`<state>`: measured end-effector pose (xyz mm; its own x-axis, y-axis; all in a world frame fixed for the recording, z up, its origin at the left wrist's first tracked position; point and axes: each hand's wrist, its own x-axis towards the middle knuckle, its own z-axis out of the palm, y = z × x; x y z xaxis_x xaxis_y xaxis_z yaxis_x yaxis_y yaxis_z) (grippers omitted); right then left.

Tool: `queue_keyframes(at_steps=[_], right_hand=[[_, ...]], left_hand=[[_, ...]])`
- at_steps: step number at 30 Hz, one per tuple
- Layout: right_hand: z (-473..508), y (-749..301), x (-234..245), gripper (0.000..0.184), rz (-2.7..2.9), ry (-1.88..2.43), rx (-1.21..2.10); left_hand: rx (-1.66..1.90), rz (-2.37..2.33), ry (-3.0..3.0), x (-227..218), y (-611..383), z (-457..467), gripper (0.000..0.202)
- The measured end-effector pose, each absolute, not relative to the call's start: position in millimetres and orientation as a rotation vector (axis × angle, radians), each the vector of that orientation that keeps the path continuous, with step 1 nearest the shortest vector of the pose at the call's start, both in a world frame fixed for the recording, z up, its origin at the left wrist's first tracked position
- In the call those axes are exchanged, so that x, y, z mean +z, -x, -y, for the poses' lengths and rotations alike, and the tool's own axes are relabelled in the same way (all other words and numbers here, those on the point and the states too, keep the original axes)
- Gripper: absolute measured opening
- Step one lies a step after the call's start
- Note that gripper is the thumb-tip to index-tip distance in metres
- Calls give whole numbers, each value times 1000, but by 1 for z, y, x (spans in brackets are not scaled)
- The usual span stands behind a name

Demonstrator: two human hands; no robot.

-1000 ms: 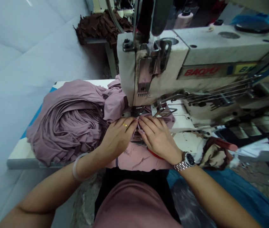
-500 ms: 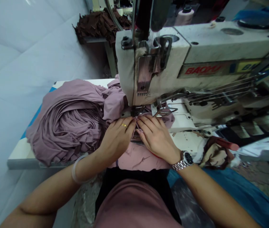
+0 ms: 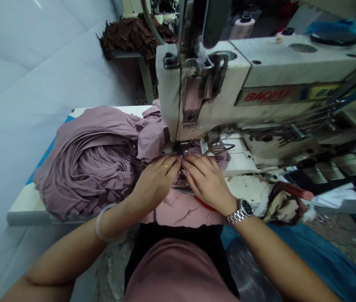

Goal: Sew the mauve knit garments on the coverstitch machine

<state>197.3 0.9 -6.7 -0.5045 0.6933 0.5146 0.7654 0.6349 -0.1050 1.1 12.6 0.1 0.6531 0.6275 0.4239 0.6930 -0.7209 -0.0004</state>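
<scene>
Both hands are side by side at the presser foot (image 3: 181, 147) of a white sewing machine (image 3: 285, 67). My left hand (image 3: 154, 180), with a ring on one finger, presses mauve fabric (image 3: 177, 175) with its fingers held together. From the other side my right hand (image 3: 208, 180) has its fingers closed on the same fabric, close to the left fingertips. More of this fabric shows right of the foot, by a bent wire guide (image 3: 220, 147). The hands hide most of the piece. A red-edged item (image 3: 205, 204) lies partly under my right hand.
A big mauve fabric pile (image 3: 92, 163) covers the table's left side. Pink cloth (image 3: 181, 212) lies along the front edge. Brown and cream scraps (image 3: 283, 203) hang at the right. Behind are brown fabric pieces (image 3: 134, 35) and a thread cone (image 3: 242, 27). A tiled wall (image 3: 39, 84) bounds the left.
The view has shifted slightly. Both hands stay at the presser foot on the mauve fabric, with only small finger movements. More of the red-edged item shows beneath my right hand.
</scene>
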Motion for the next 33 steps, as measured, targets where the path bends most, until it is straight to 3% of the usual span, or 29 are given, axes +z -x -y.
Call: queue_keyframes(at_steps=[6, 11, 27, 33], right_hand=[[3, -200, -9, 19, 2237, 990, -148], [1, -193, -8, 24, 2256, 1058, -142], [-11, -197, -3, 21, 2265, 1140, -8], [-16, -202, -2, 13, 2052, 1106, 243]], left_hand=[[-717, 945, 2728, 6, 6, -13, 21], [-713, 972, 2724, 7, 5, -15, 16], [-726, 1076, 2756, 1, 8, -14, 23], [-701, 1077, 2773, 4, 7, -15, 22]])
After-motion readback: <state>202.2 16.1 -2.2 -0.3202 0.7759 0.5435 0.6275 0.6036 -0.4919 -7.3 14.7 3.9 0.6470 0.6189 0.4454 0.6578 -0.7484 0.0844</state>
